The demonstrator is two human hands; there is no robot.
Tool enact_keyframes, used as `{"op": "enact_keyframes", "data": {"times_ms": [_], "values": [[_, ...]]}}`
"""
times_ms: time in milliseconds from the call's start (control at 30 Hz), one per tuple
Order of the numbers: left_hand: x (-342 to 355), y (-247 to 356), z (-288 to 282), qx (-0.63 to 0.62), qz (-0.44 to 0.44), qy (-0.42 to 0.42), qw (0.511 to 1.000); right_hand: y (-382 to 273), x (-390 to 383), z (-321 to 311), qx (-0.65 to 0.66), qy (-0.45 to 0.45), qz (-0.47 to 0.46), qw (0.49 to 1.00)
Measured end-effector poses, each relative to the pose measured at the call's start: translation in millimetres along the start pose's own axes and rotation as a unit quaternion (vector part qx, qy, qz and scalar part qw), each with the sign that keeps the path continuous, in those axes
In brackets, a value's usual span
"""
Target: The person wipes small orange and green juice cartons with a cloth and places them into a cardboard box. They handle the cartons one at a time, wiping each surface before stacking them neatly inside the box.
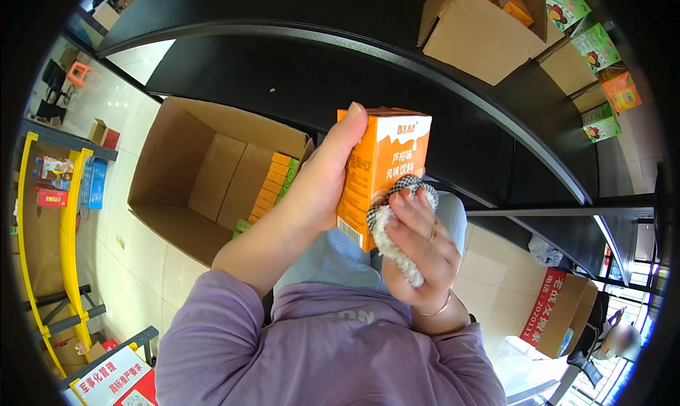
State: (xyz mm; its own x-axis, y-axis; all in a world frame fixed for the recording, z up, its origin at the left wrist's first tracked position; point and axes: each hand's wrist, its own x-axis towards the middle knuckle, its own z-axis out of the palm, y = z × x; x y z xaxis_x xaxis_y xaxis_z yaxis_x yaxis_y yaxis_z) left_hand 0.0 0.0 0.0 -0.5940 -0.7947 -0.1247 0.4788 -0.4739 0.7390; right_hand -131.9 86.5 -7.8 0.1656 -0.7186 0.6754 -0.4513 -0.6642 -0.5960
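In my left hand (327, 169) I grip an orange and white drink carton (397, 147), tilted, with its printed front turned toward the right. The thumb lies over the carton's upper left edge; the other fingers are hidden behind it. My right hand (425, 247) is closed around a white fluffy cloth (395, 247) with a black-and-white checked edge. It presses this cloth against the lower part of the carton's front. Both hands are above my lap, in front of the black shelf.
An open cardboard box (177, 144) at the left holds several orange and green cartons (273, 186). On the black shelf (283, 80) at the upper right stands another cardboard box (489, 41) beside green cartons (598, 48). A yellow-framed rack (71, 250) is at far left; a person sits at far right.
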Motion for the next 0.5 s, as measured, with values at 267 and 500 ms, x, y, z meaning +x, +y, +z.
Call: {"op": "enact_keyframes", "data": {"times_ms": [267,500], "values": [[1.7,-10.8,0.0,-0.051,0.013,-0.078,0.996,5.0,12.1,-1.3,-0.009,0.059,0.009,0.998],[-3.3,-9.8,13.5,-0.017,-0.016,-0.057,0.998,18.0,-4.5,13.7,0.232,0.283,0.021,0.930]]}}
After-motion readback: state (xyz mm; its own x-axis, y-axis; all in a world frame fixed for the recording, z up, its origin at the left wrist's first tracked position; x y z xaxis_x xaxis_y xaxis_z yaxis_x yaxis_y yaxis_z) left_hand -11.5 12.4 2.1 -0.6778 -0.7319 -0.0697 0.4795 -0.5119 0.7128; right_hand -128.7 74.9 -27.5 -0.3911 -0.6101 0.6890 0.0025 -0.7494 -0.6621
